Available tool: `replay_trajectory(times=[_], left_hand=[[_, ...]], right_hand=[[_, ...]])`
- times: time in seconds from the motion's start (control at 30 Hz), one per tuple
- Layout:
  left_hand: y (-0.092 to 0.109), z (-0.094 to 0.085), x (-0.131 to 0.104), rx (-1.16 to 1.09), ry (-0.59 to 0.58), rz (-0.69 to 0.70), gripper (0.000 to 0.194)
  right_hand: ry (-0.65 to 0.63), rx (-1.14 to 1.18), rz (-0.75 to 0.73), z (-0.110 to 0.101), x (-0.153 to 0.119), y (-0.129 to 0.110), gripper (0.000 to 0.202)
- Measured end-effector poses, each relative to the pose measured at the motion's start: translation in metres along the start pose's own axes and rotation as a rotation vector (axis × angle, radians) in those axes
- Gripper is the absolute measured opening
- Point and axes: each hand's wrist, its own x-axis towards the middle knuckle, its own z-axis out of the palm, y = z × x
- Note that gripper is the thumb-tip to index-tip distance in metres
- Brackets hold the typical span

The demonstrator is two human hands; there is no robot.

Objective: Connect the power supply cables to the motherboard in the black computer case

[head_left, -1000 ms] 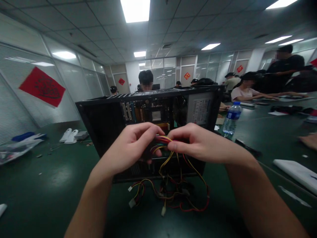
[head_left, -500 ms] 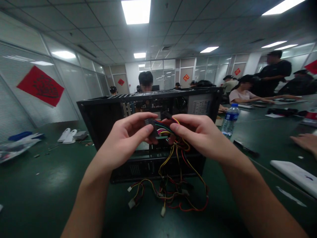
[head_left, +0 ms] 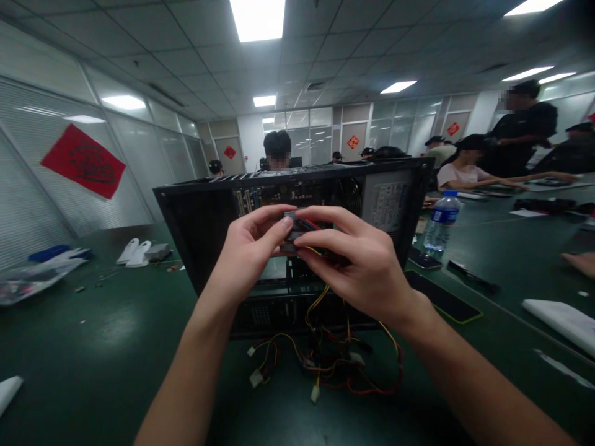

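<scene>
In front of an open black computer case (head_left: 186, 217), my left hand (head_left: 248, 248) pinches a dark multi-pin cable connector (head_left: 292, 228) between thumb and fingers. My right hand (head_left: 356, 254) closes on the same connector from the right, its fingers over the coloured wires behind it. Yellow wires (head_left: 318, 303) run down from my right hand. More cables end in white plugs (head_left: 256, 378) on the table below the case. Inside the case a fan (head_left: 349, 195) and a labelled power supply (head_left: 388, 201) show.
A water bottle (head_left: 441, 223), a phone (head_left: 425, 257) and a black mat (head_left: 446, 297) lie or stand right of the case. Plastic bags (head_left: 39, 275) and white objects (head_left: 134, 253) are at left. Several people sit or stand beyond, with a person's hand (head_left: 579, 261) at far right.
My right hand has moved left from the wires onto the connector, beside my left hand's fingers. The view has shifted slightly, showing more of the mat and phone.
</scene>
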Motion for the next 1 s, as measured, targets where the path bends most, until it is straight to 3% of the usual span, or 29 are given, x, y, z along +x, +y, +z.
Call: replay_trajectory(times=[0.13,0.3,0.47,0.53,0.77,1.0], left_hand=[[-0.001,0.001,0.000,-0.009,0.006,0.003,0.041],[0.004,-0.004,-0.001,0.057,0.015,0.018,0.044],[0.009,-0.020,-0.003,0.193,-0.197,0.026,0.061],[0.010,-0.026,-0.005,0.250,-0.235,0.072,0.064],[0.006,-0.034,-0.004,0.604,-0.198,0.311,0.061],[0.002,-0.036,0.000,0.775,-0.162,0.503,0.057]], right_hand=[[0.069,-0.023,0.027,0.006,-0.002,0.002,0.021],[0.005,-0.033,0.048,0.008,-0.003,0.007,0.029],[-0.047,-0.036,0.011,0.006,-0.005,0.010,0.030],[-0.049,-0.034,-0.004,0.007,-0.005,0.011,0.031],[-0.041,-0.051,-0.038,0.013,-0.008,0.016,0.033],[-0.031,-0.059,-0.024,0.010,-0.008,0.013,0.033]])
